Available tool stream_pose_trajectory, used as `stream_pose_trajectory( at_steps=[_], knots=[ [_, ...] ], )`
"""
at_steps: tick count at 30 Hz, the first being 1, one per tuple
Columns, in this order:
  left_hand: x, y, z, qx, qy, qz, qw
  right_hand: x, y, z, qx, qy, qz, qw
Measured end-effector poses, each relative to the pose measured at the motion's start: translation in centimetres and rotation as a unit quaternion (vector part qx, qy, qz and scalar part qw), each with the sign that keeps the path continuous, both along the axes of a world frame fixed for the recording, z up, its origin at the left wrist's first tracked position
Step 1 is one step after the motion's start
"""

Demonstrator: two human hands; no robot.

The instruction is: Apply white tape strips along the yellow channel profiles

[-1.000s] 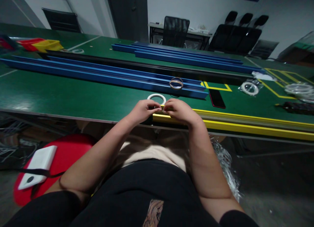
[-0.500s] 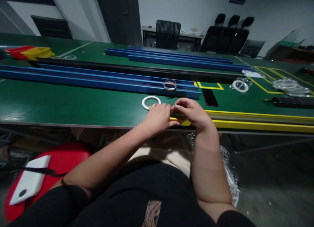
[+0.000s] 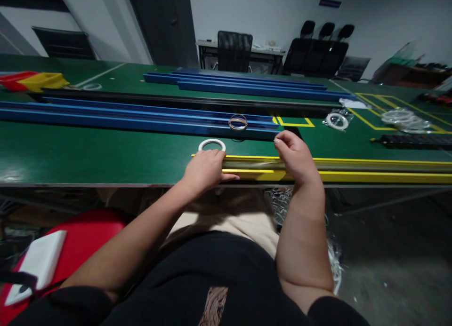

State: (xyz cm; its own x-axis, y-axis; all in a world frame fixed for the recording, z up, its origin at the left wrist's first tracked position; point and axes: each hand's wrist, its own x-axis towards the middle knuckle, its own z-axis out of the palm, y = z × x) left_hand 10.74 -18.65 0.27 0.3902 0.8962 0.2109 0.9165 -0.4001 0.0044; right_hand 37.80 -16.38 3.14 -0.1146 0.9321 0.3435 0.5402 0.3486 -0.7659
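A long yellow channel-shaped profile [image 3: 370, 171] lies along the front edge of the green table. My left hand [image 3: 206, 168] rests over its left end, fingers across the top and thumb along the front side. Farther right, my right hand [image 3: 296, 157] is raised just above the profile with thumb and fingertips pinched together; whatever is between them is too small to make out. A white tape roll [image 3: 212, 144] lies flat just behind my left hand. Beyond it, a brown ring-shaped roll [image 3: 238, 123] rests by the blue profiles [image 3: 141, 120]. A dark phone [image 3: 294, 131] is partly hidden behind my right hand.
A black profile [image 3: 176, 100] and more blue profiles [image 3: 247, 83] lie farther back. Bagged white rolls [image 3: 336, 121] and a black strip-like object [image 3: 416, 140] are at right. Red and yellow bins [image 3: 44, 82] stand at far left. A red stool [image 3: 88, 232] is below left.
My hands were together near the left end of the profile. Now they are apart: my right hand has moved right and up, still pinched, exposing the yellow profile between them.
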Motion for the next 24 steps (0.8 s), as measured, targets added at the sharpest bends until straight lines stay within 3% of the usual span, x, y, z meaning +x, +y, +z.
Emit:
stream_pose_trajectory(
  at_steps=[3, 8, 11, 13, 18, 21, 24],
  knots=[
    [-4.4, 0.1, 0.0, -0.014, 0.007, 0.019, 1.000, 0.3, -1.0, 0.9, 0.013, -0.141, -0.050, 0.989],
    [-13.5, 0.4, 0.0, -0.035, 0.033, 0.033, 0.998, -0.5, -1.9, 1.0, -0.126, -0.271, 0.023, 0.954],
    [-17.3, 0.5, 0.1, -0.045, 0.038, 0.038, 0.998, -1.7, -1.9, 0.7, -0.140, -0.299, 0.057, 0.942],
    [-18.4, 0.6, 0.2, -0.058, 0.031, 0.031, 0.997, -2.3, -1.8, 0.6, -0.117, -0.308, 0.074, 0.941],
    [-16.4, 0.7, 0.6, -0.078, 0.008, 0.016, 0.997, -2.4, -1.7, 1.1, -0.015, -0.233, 0.084, 0.969],
    [-12.6, 0.2, 0.8, -0.068, -0.006, -0.001, 0.998, -2.0, -1.8, 1.7, 0.022, -0.122, 0.071, 0.990],
    [-7.6, -0.4, 0.8, -0.043, -0.008, -0.037, 0.998, -1.9, -1.8, 1.9, 0.022, 0.028, 0.108, 0.993]
  ],
)
